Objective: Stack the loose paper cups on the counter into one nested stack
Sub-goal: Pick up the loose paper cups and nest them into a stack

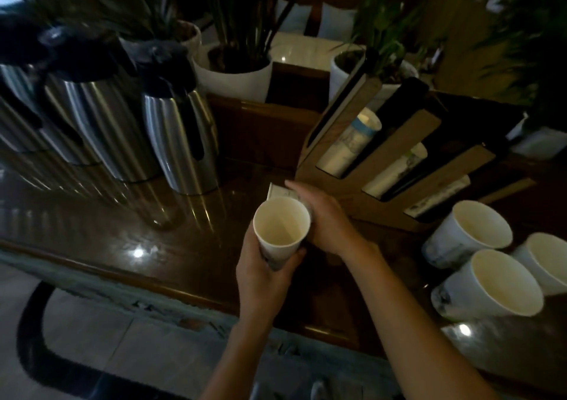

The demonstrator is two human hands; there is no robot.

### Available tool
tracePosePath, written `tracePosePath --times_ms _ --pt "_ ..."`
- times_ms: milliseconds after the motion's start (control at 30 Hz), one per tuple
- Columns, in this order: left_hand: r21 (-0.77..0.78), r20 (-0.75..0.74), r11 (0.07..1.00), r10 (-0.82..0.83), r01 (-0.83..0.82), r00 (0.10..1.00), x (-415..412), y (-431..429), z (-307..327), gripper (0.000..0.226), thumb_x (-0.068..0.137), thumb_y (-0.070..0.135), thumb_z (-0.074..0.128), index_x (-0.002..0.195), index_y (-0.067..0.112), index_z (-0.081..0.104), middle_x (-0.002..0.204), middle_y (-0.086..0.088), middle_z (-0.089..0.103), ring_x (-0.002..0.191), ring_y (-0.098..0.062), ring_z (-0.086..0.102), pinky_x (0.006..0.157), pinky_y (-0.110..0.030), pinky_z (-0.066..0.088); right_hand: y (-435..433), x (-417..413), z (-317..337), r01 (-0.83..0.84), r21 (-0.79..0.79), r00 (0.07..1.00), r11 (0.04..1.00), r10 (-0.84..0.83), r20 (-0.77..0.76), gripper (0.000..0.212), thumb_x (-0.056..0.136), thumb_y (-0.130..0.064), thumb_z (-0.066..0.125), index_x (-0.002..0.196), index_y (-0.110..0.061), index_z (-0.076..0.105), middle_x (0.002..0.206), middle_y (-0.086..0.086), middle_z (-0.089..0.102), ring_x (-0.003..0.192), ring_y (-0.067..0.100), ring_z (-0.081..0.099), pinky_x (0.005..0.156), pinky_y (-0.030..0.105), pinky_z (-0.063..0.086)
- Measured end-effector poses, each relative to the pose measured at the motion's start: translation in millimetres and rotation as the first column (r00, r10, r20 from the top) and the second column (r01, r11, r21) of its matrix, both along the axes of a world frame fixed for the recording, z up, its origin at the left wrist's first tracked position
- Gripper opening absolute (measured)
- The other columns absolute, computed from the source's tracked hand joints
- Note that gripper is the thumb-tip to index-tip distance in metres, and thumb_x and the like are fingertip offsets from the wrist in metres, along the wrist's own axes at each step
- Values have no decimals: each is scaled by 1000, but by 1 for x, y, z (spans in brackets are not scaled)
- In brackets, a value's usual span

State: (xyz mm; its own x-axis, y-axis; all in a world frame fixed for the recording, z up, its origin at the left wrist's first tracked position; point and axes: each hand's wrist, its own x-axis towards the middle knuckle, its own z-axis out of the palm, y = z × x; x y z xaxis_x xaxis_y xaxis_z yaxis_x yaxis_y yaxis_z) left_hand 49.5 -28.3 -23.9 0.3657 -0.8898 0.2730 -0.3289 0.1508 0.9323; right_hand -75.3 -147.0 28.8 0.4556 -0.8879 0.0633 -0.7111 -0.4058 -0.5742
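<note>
My left hand (264, 272) grips a white paper cup (281, 224) from below, its mouth up, held over the dark wooden counter (171, 246). My right hand (322, 218) lies just right of that cup, fingers stretched over a second cup (283, 191) that lies behind it, mostly hidden; whether it grips that cup is unclear. Three loose cups stand on the counter at the right: one at the back (469, 234), one in front (491, 286), one at the frame edge (549, 261).
Three steel thermos jugs (181, 142) stand at the left back. A brown cardboard cup dispenser (386, 166) with slanted stacks of cups stands behind my right hand. White plant pots (236, 77) line the back. The counter's front edge (184, 295) runs below my hands.
</note>
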Motion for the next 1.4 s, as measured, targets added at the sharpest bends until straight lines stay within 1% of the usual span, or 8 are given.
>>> tracePosePath --times_ms 200,367,533,767,1000,1200,1300,1400 --pt "-3 -14 1000 29 -29 999 14 13 -4 87 69 54 83 139 60 33 133 44 50 125 20 49 95 4 40 16 -6 -27 141 -98 987 985 -148 -68 92 79 -49 72 154 -38 20 150 -2 41 138 23 37 110 42 28" --pt "-1 -19 1000 0 0 1000 10 11 -6 86 69 55 81 138 63 31 134 47 47 126 23 45 95 6 36 52 -56 20 455 -47 774 889 -369 515 108 74 -62 76 155 -45 7 150 -13 40 128 9 47 97 43 51" --pt "12 -52 990 -142 143 988 -14 2 -5 85 73 46 87 145 41 43 137 34 54 127 12 52 96 1 42 68 -65 85 285 -200 589 937 -7 808 93 77 -41 84 150 -32 27 141 -18 45 128 17 53 91 28 56" --pt "-13 -85 966 -258 258 962 -41 -4 2 85 80 47 82 152 30 39 144 19 57 131 2 57 99 -9 48 79 -54 51 180 -117 900 977 -115 420 99 70 -53 84 150 -35 29 141 -20 48 128 -4 49 94 8 46" --pt "-10 -58 972 -236 236 970 -50 -6 -3 81 74 56 79 142 56 34 135 40 52 126 13 54 96 -2 45 97 -77 30 181 64 975 981 -188 117 98 74 -88 48 154 -45 12 164 -22 12 148 0 18 109 20 26" --pt "23 -48 966 -255 256 966 -64 -10 -7 86 69 60 81 138 65 30 133 47 48 126 23 46 94 8 35 78 -132 63 616 -336 729 712 -677 -98 65 92 -43 62 149 -17 41 150 9 49 138 29 44 113 44 36" --pt "28 -49 958 -284 285 958 -71 -12 -6 86 68 63 79 139 63 31 135 45 49 127 20 47 96 5 37 63 -150 75 617 -331 624 713 -701 -347 64 87 -25 70 143 -11 45 123 14 67 116 37 61 94 46 48" --pt "27 -54 957 -287 289 956 -76 -13 -5 86 68 63 80 139 63 31 134 45 49 127 20 47 95 5 38 59 -151 84 606 -305 663 735 -678 -318 53 83 -9 69 134 -11 54 104 14 72 99 38 66 76 41 51"
